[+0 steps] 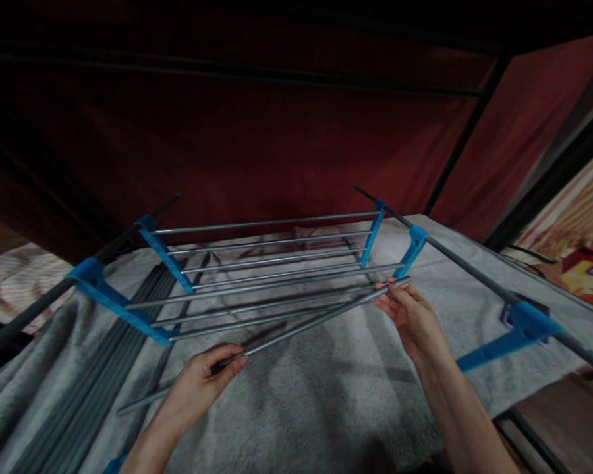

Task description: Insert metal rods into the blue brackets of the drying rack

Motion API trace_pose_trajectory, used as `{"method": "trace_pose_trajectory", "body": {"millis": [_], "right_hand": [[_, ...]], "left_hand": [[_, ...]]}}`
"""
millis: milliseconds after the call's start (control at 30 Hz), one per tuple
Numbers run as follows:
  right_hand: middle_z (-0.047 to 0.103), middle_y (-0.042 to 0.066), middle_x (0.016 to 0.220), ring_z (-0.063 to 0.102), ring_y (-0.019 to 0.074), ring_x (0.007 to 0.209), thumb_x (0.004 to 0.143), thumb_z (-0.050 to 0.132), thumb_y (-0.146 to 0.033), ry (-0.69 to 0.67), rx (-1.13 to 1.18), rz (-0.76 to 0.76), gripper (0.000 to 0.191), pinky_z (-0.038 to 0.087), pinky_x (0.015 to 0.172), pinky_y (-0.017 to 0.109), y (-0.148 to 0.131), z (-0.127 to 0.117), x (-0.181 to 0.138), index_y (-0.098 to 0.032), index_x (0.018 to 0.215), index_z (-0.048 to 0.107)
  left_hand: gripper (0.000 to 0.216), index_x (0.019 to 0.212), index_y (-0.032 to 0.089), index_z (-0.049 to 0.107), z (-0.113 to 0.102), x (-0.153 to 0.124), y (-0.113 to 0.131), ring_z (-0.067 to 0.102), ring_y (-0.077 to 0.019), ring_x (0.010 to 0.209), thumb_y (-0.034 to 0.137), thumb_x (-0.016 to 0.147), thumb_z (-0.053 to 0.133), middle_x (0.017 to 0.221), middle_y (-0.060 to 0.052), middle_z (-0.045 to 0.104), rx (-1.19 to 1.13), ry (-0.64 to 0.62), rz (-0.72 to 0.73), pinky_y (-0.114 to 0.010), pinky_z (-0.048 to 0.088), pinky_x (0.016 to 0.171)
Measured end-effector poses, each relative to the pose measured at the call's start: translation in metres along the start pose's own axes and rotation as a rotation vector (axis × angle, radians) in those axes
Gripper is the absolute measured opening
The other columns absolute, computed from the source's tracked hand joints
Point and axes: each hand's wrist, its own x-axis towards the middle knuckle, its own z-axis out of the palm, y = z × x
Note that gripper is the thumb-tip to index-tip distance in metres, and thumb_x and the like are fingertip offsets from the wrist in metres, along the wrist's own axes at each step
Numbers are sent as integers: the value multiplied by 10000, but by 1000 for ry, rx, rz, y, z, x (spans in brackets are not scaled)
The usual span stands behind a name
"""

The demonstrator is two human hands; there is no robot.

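Observation:
A thin grey metal rod [306,324] slants across the front of a partly assembled rack, held in both my hands. My left hand [202,382] is closed around it, and its near end sticks out past my wrist at lower left. With fingertips pinched, my right hand [408,313] grips the far end, just below a blue plastic bracket [414,247]. Other crossbars [271,222] span the left and right brackets. Another blue bracket [111,299] carries bars on the left. Whether the held rod's tip touches the bracket I cannot tell.
Several loose grey rods [103,355] lie bundled on the grey blanket [296,408] at left. A right side pole [467,266] carries a further blue bracket [511,336]. Dark red panels [257,145] stand behind. A red and yellow package [590,273] lies at far right.

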Motion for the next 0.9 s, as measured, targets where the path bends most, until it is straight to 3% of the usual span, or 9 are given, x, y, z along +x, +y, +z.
{"method": "trace_pose_trajectory", "body": {"millis": [467, 700, 900], "right_hand": [[808, 29, 886, 740, 140, 707, 640, 916, -280, -41, -20, 153, 268, 631, 670, 242, 20, 10, -9, -221, 841, 751], [806, 37, 897, 728, 142, 667, 641, 929, -292, -38, -25, 188, 310, 628, 675, 267, 30, 14, -14, -211, 872, 739], [799, 32, 898, 728, 129, 711, 666, 916, -306, -53, -24, 187, 300, 615, 703, 244, 37, 14, -18, -209, 878, 727]], "left_hand": [[391, 979, 236, 818, 11, 2, 3, 734, -225, 769, 546, 866, 608, 941, -59, 813, 82, -34, 34, -293, 579, 690], [373, 971, 242, 819, 19, 4, 9, 758, -242, 821, 523, 860, 601, 958, -64, 821, 124, -32, 42, -297, 583, 721], [423, 1033, 248, 817, 22, 9, 1, 774, -270, 884, 569, 852, 608, 1005, -72, 825, 162, -10, 62, -329, 604, 783]]}}
